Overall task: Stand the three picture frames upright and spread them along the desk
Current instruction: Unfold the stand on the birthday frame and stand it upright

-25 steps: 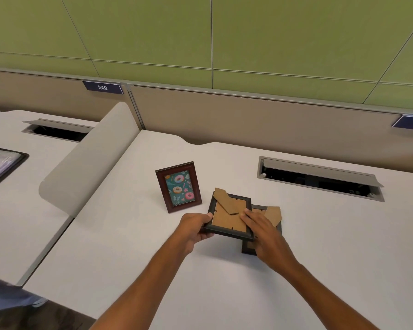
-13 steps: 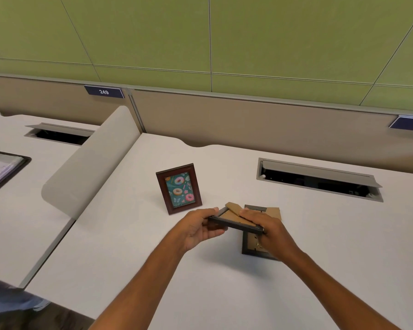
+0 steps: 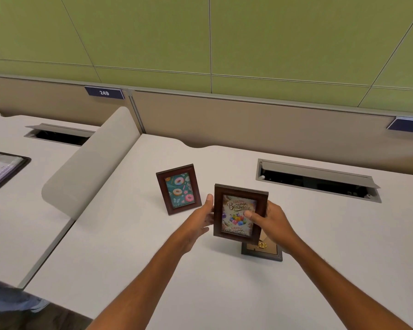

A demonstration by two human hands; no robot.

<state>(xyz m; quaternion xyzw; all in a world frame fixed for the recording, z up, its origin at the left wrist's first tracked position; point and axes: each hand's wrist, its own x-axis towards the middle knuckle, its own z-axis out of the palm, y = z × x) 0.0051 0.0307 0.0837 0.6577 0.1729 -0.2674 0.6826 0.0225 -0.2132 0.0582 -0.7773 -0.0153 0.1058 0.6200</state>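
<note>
A brown donut-picture frame (image 3: 178, 189) stands upright on the white desk (image 3: 119, 246), left of centre. I hold a second brown frame with a "Happy Birthday" balloon picture (image 3: 236, 225) upright above the desk, its front facing me. My left hand (image 3: 202, 219) grips its left edge, and my right hand (image 3: 271, 221) grips its right edge with the thumb over the picture. A third frame (image 3: 264, 251) lies face down on the desk right behind and below the held one, mostly hidden, its brown backing and a brass clip showing.
An open cable tray (image 3: 317, 181) is set into the desk at the back right. A curved grey divider (image 3: 91, 160) separates the neighbouring desk on the left, where a black folder with papers (image 3: 0, 170) lies. A beige partition (image 3: 248, 125) runs along the back.
The frame lay back-up on top of the other one; both hands lifted it and turned it over, so it now faces me upright. The third frame is uncovered.
</note>
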